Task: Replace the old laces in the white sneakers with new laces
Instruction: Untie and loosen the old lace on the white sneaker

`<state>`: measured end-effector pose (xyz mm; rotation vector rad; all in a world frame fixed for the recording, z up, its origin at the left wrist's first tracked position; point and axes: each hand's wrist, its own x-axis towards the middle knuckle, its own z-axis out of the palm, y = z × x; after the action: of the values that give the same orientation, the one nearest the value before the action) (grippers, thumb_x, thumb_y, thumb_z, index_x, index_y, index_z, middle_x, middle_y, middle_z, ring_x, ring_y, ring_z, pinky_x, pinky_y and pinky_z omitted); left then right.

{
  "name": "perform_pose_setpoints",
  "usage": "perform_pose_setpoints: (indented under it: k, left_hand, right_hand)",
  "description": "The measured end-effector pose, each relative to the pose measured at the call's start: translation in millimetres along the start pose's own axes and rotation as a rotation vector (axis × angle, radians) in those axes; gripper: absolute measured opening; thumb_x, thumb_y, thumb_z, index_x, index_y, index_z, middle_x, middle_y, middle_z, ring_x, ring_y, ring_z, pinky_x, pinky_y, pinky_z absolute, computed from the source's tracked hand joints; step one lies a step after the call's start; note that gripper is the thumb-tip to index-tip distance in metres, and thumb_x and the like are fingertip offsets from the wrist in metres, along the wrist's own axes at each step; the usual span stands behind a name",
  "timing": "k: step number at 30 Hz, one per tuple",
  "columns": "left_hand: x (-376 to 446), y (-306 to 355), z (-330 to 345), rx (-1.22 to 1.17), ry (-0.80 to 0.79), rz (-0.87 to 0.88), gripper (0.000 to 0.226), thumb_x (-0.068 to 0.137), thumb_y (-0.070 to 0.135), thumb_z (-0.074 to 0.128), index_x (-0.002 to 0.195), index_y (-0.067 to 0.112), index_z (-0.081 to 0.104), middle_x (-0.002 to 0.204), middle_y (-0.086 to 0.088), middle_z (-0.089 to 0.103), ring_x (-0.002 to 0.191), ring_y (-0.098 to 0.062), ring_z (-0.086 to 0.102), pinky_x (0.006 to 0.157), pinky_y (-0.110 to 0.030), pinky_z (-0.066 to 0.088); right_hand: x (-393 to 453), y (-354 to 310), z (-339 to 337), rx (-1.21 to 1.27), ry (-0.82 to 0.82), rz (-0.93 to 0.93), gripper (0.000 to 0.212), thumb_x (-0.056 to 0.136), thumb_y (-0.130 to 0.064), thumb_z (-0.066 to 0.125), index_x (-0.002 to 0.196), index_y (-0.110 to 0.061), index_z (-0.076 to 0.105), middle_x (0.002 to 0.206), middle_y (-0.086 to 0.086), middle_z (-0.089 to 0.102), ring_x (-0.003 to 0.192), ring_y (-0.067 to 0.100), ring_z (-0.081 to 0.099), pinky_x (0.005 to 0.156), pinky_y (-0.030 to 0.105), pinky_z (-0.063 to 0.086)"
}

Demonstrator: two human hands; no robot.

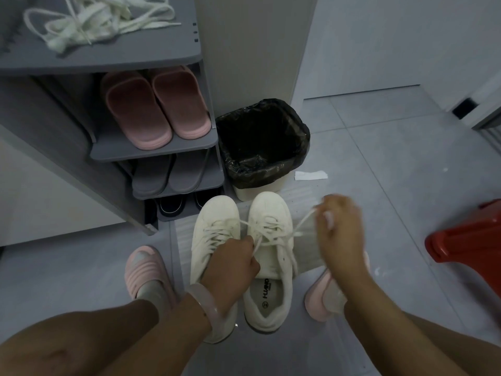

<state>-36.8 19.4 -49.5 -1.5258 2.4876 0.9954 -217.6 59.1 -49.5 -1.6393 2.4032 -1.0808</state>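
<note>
Grey floor tiles [379, 147] run across the scene, with a grey shoe rack [151, 147] at the far left and a bin [264, 143] lined with a black bag just to its right. Loose white laces [92, 21] lie in a heap on the rack's top shelf; pink slippers [157, 104] sit on the shelf below, grey slippers [168, 175] under those, and dark shoes [173, 204] at the bottom. A scrap of white paper [311, 175] lies on the floor just right of the bin, and a red stool [469, 240] juts in at the right edge. Two white sneakers stand side by side on a pale mat [306, 210] near the person's feet, toes pointing away — the left sneaker [214, 229] partly covered by the forearm, the right sneaker [271, 256] with its printed insole showing. The left hand [233, 264], a pale bangle [203, 299] on its wrist, has its fingers curled and pinches the old lace [271, 234] at the right sneaker's eyelets. The right hand [340, 234] is raised to the right of that sneaker and blurred, but it seems to grip the lace's free end, which runs taut up from the eyelets. Pink slippers are on both feet.
</note>
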Motion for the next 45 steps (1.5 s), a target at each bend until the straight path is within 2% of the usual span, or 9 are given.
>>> perform_pose_setpoints:
  k: [3, 8, 13, 16, 23, 28, 31, 38, 45]
  left_hand:
    - [0, 1, 0, 0.006, -0.002, 0.002, 0.013, 0.086, 0.009, 0.046, 0.093, 0.003, 0.055, 0.087, -0.015, 0.062, 0.08, -0.027, 0.06, 0.07, -0.036, 0.046]
    - [0, 1, 0, -0.025, 0.003, -0.008, 0.014, 0.085, 0.013, 0.049, 0.093, 0.003, 0.055, 0.088, -0.014, 0.063, 0.08, -0.026, 0.06, 0.07, -0.035, 0.045]
    - [-1, -1, 1, -0.034, 0.014, 0.014, 0.019, 0.089, 0.022, 0.051, 0.097, 0.005, 0.055, 0.09, -0.01, 0.062, 0.084, -0.022, 0.058, 0.074, -0.034, 0.045]
    - [1, -2, 2, -0.034, 0.016, 0.021, 0.011, 0.088, 0.016, 0.05, 0.09, 0.006, 0.053, 0.077, -0.005, 0.056, 0.079, -0.022, 0.057, 0.071, -0.032, 0.044]
    - [3, -3, 3, -0.001, 0.014, 0.016, 0.018, 0.088, 0.014, 0.047, 0.071, 0.015, 0.042, 0.072, -0.002, 0.049, 0.082, -0.025, 0.059, 0.069, -0.033, 0.044]
    - [2, 3, -2, -0.076, 0.106, 0.008, 0.035, 0.092, 0.041, 0.047, 0.092, 0.008, 0.058, 0.086, -0.007, 0.065, 0.079, -0.018, 0.059, 0.075, -0.033, 0.047]
    - [9, 6, -5, -0.102, 0.203, 0.039, 0.035, 0.095, 0.032, 0.045, 0.088, 0.004, 0.064, 0.084, -0.008, 0.066, 0.079, -0.019, 0.06, 0.074, -0.032, 0.046]
    - [27, 8, -3, -0.154, 0.199, 0.025, 0.013, 0.087, 0.014, 0.055, 0.091, 0.009, 0.067, 0.094, -0.005, 0.066, 0.088, -0.015, 0.058, 0.078, -0.024, 0.044]
    - [33, 14, -6, -0.232, 0.023, -0.037, 0.01, 0.086, 0.014, 0.054, 0.076, 0.013, 0.055, 0.08, 0.001, 0.053, 0.079, -0.015, 0.051, 0.066, -0.021, 0.038]
  right_hand:
    - [17, 5, -22, 0.06, 0.072, 0.318, 0.019, 0.088, -0.003, 0.053, 0.104, -0.008, 0.062, 0.122, 0.016, 0.049, 0.113, 0.028, 0.045, 0.093, 0.022, 0.033]
    - [-12, -6, 3, -0.291, -0.4, -0.278, 0.042, 0.051, -0.004, 0.084, 0.087, -0.02, 0.068, 0.119, 0.017, 0.059, 0.115, 0.042, 0.053, 0.086, 0.05, 0.046]
    - [-23, -6, 18, -0.339, -0.482, -0.323, 0.036, 0.047, -0.016, 0.09, 0.073, -0.014, 0.066, 0.104, 0.014, 0.066, 0.104, 0.038, 0.062, 0.078, 0.047, 0.052]
    - [-13, -3, 13, -0.268, -0.332, -0.282, 0.018, 0.061, -0.005, 0.077, 0.073, -0.009, 0.064, 0.097, 0.014, 0.066, 0.094, 0.036, 0.063, 0.077, 0.044, 0.053]
    - [39, 11, -55, 0.152, 0.396, 0.412, 0.009, 0.09, -0.006, 0.051, 0.094, -0.001, 0.057, 0.101, 0.02, 0.058, 0.094, 0.027, 0.052, 0.076, 0.017, 0.031]
    - [27, 14, -41, -0.007, -0.241, 0.324, 0.008, 0.085, -0.008, 0.059, 0.088, -0.015, 0.061, 0.105, 0.01, 0.058, 0.095, 0.02, 0.052, 0.074, 0.019, 0.029]
    - [-3, -2, -16, -0.091, -0.528, 0.225, 0.032, 0.086, -0.02, 0.061, 0.118, -0.019, 0.057, 0.129, 0.006, 0.048, 0.117, 0.024, 0.045, 0.093, 0.028, 0.035]
    - [-68, -61, 9, -0.225, -0.503, -0.142, 0.041, 0.07, -0.042, 0.058, 0.102, -0.017, 0.063, 0.094, 0.002, 0.062, 0.079, 0.02, 0.061, 0.061, 0.025, 0.052]
    - [-83, -53, 19, -0.307, -0.489, -0.268, 0.046, 0.056, -0.043, 0.079, 0.091, -0.017, 0.067, 0.097, 0.008, 0.063, 0.079, 0.023, 0.063, 0.054, 0.027, 0.054]
